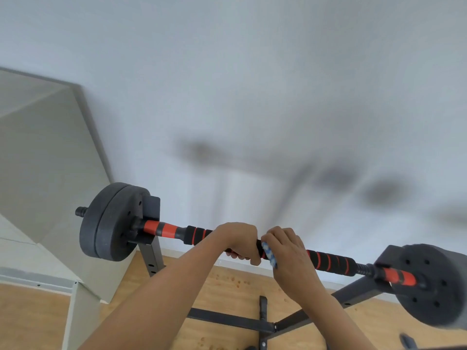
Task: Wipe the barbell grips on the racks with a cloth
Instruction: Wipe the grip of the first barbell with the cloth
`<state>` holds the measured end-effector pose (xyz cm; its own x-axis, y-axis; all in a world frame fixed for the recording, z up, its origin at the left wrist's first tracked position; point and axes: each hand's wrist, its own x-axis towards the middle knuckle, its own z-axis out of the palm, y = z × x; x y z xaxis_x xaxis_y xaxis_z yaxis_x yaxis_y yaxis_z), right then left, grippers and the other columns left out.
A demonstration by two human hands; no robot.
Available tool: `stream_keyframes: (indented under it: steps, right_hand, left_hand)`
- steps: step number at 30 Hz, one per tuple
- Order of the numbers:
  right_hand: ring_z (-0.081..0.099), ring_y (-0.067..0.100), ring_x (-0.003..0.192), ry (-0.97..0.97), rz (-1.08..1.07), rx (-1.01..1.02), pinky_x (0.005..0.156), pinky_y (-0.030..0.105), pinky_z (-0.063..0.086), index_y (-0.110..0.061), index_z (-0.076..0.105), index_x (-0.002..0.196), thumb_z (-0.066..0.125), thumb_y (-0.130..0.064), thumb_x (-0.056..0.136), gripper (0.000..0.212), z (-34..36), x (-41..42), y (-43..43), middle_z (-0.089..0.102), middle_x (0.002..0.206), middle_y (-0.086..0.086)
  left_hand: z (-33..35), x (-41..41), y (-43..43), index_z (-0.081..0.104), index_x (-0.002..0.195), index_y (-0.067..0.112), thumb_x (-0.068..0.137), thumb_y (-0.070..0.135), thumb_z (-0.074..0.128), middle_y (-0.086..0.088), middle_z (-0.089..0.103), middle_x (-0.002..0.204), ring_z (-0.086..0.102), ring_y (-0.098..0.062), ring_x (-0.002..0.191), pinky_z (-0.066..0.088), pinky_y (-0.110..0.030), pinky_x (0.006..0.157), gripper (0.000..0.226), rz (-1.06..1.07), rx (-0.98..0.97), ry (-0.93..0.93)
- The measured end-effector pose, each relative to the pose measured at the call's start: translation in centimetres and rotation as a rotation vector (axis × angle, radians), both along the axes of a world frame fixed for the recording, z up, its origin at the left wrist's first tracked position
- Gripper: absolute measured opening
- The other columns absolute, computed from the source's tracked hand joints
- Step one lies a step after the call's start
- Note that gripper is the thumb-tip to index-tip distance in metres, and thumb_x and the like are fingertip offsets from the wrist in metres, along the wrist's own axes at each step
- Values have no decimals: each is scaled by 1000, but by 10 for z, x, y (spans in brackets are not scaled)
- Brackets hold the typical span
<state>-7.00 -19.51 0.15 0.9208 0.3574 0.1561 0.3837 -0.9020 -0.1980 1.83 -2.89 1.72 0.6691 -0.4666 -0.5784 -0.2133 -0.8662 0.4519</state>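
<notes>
A barbell (328, 261) with black foam grips ringed in red lies across a dark metal rack (149, 256). Black weight plates sit on both ends, the left plates (108, 223) and the right plate (434, 286). My left hand (237, 238) grips the bar near its middle, fingers curled under it. Right beside it, my right hand (290, 253) holds a blue-and-white cloth (269, 253) wrapped against the bar.
The rack's black base bars (227, 317) cross the wooden floor (227, 281) below. A white wall (252, 97) stands close behind the bar. A pale grey panel (45, 160) leans at the left.
</notes>
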Motion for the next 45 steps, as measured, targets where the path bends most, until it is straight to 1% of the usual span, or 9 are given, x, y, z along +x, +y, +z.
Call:
stream_keyframes:
  steps: [2, 6, 9, 12, 19, 28, 35, 40, 45]
  right_hand:
    - [41, 10, 104, 6, -4, -30, 86, 28, 47, -30, 57, 109, 76, -7, 69, 50, 1, 0, -2, 52, 115, -15]
    - [58, 6, 104, 59, 539, 236, 80, 18, 50, -41, 57, 115, 58, -16, 94, 33, 14, 7, 4, 60, 116, -24]
    - [65, 0, 80, 160, 99, 302, 67, 17, 52, -39, 57, 96, 61, -23, 97, 16, 46, 0, -29, 66, 87, -19]
    - [63, -2, 76, 223, -118, 332, 64, 12, 49, -30, 60, 91, 66, -21, 94, 11, 41, 12, -54, 65, 83, -14]
    - [65, 2, 85, 257, -71, 373, 71, 13, 52, -34, 69, 92, 82, -32, 82, 16, 39, 7, -43, 69, 86, -19]
    - [60, 10, 75, 167, -109, 370, 63, 9, 46, -24, 63, 78, 89, -23, 73, 27, 19, 17, -35, 60, 81, -8]
    - [59, 12, 65, 249, -209, 385, 62, 23, 50, -19, 62, 74, 80, -25, 81, 20, 22, 24, -21, 63, 70, -5]
    - [61, 10, 70, 340, -203, 376, 67, 19, 45, -23, 62, 78, 76, -25, 84, 16, 27, 13, -25, 64, 73, -8]
    - [60, 5, 65, 361, -235, 378, 61, 14, 44, -21, 58, 85, 74, -29, 87, 18, 31, 5, -23, 65, 73, -8]
  left_hand:
    - [-1, 1, 0, 62, 70, 12, 78, 23, 73, 1, 59, 57, 53, -17, 47, 47, -26, 52, 17, 8, -16, 13]
    - [-7, -1, 1, 68, 78, 11, 72, 30, 74, 4, 62, 57, 58, -17, 46, 52, -27, 58, 21, 10, 7, -64]
    - [-8, -3, 2, 70, 84, 12, 70, 34, 73, 7, 62, 56, 60, -15, 46, 53, -27, 60, 26, 2, 21, -110]
    - [-5, -4, 2, 69, 83, 14, 71, 34, 74, 7, 60, 55, 60, -14, 47, 53, -27, 60, 24, -1, 24, -110]
    - [-3, -9, 3, 70, 83, 14, 73, 38, 74, 4, 64, 56, 63, -15, 49, 53, -26, 60, 26, 0, 60, -179]
    - [-14, -31, -2, 58, 88, 24, 79, 36, 72, 5, 61, 74, 65, -19, 69, 56, -32, 66, 20, -12, 117, -559]
    - [-40, -62, 3, 46, 68, 23, 67, 28, 82, 9, 38, 52, 41, -14, 43, 29, -26, 49, 36, -47, 69, -937]
    - [-28, -52, 4, 52, 94, 23, 89, 38, 68, 4, 58, 80, 58, -20, 72, 42, -33, 68, 23, -107, 94, -717]
    - [-13, -35, 14, 64, 91, 25, 78, 50, 70, 6, 67, 75, 67, -16, 66, 55, -30, 66, 29, -109, 121, -464]
